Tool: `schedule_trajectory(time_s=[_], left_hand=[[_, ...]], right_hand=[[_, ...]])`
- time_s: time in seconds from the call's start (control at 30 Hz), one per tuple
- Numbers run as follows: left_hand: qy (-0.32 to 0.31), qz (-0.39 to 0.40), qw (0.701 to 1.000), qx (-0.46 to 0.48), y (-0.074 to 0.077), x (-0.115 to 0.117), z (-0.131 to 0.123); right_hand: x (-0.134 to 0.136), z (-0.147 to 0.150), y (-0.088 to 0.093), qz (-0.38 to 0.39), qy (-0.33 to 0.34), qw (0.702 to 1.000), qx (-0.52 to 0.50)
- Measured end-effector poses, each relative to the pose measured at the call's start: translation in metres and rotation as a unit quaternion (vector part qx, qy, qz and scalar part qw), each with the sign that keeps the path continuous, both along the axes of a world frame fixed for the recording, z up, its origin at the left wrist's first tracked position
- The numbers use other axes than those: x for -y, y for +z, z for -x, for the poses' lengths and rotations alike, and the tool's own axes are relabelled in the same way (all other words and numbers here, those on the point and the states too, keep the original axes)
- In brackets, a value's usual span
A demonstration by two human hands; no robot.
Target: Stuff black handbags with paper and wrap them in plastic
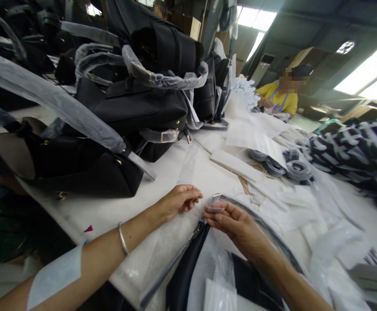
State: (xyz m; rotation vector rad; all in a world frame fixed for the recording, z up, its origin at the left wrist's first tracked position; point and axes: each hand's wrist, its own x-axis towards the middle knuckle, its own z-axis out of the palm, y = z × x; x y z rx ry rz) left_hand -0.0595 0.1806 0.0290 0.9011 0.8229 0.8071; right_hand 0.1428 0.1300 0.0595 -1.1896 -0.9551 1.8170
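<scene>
Fingers of my right hand point(235, 222) pinch a small pale piece point(216, 210); black bag point(185, 274) lies below them. My left hand point(182, 201) has fingertips together, holding what, I cannot tell. Light, steady pinch seems best.

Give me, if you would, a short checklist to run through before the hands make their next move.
1. Right hand pinched at the end of the plastic-wrapped strap: ok.
2. Left hand apart from the right: ok, there is a gap.
3. Left fingertips holding nothing: cannot tell, too small to see.
4. Front black handbag resting fully on the table: cannot tell, it runs out of frame.
5. Stacked black handbags not touching either hand: ok.
6. Co-worker in yellow away from both hands: ok.
</scene>
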Motion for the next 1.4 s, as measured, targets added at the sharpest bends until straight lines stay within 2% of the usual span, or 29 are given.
schedule_trajectory(time_s=[0.1,0.23,0.3,0.37,0.47,0.53,0.6,0.67,0.73,0.8,0.87,0.93,1.03,1.17,1.27,1.33,1.4], left_hand=[[0.002,0.007,1.000,0.004,0.000,-0.001,0.000],[-0.002,-0.006,1.000,-0.020,0.000,-0.002,0.001],[0.000,-0.063,0.996,-0.059,0.002,0.000,0.001],[-0.014,-0.157,0.982,-0.101,0.006,0.005,0.001],[-0.060,-0.294,0.941,-0.159,0.012,0.015,0.001],[-0.063,-0.336,0.918,-0.200,0.013,0.019,0.001],[-0.038,-0.312,0.919,-0.238,0.011,0.020,0.001],[-0.020,-0.242,0.937,-0.251,0.007,0.018,0.000],[-0.040,-0.184,0.954,-0.234,0.003,0.015,0.000],[-0.066,-0.185,0.956,-0.219,0.002,0.011,0.000],[-0.054,-0.244,0.935,-0.250,0.005,0.006,0.003],[-0.010,-0.298,0.903,-0.309,0.010,0.001,0.009],[0.052,-0.301,0.873,-0.381,0.016,-0.009,0.021],[0.107,-0.287,0.829,-0.467,0.020,-0.020,0.038],[0.101,-0.274,0.795,-0.532,0.020,-0.022,0.045],[0.092,-0.272,0.755,-0.589,0.017,-0.023,0.048],[0.099,-0.291,0.723,-0.619,0.012,-0.025,0.048]], right_hand=[[-0.012,0.008,-0.006,-0.038,0.002,0.994,0.104],[-0.027,0.019,-0.008,-0.074,0.053,0.964,0.248],[-0.031,0.025,-0.010,-0.080,0.052,0.957,0.273],[-0.033,0.029,-0.012,-0.089,0.023,0.958,0.273],[-0.032,0.029,-0.016,-0.092,-0.019,0.963,0.253],[-0.030,0.026,-0.017,-0.082,-0.031,0.969,0.232],[-0.026,0.024,-0.017,-0.070,-0.046,0.975,0.207],[-0.022,0.022,-0.017,-0.068,-0.058,0.978,0.189],[-0.019,0.020,-0.017,-0.086,-0.060,0.975,0.197],[-0.017,0.015,-0.018,-0.121,-0.062,0.960,0.244],[-0.015,0.008,-0.020,-0.181,-0.059,0.933,0.307],[-0.013,-0.002,-0.022,-0.249,-0.040,0.898,0.361],[-0.009,-0.017,-0.025,-0.300,-0.001,0.863,0.407],[-0.003,-0.026,-0.029,-0.284,0.024,0.861,0.420],[-0.005,-0.029,-0.027,-0.254,0.039,0.867,0.427],[-0.013,-0.036,-0.022,-0.222,0.036,0.869,0.440],[-0.026,-0.053,-0.013,-0.205,0.019,0.856,0.474]])
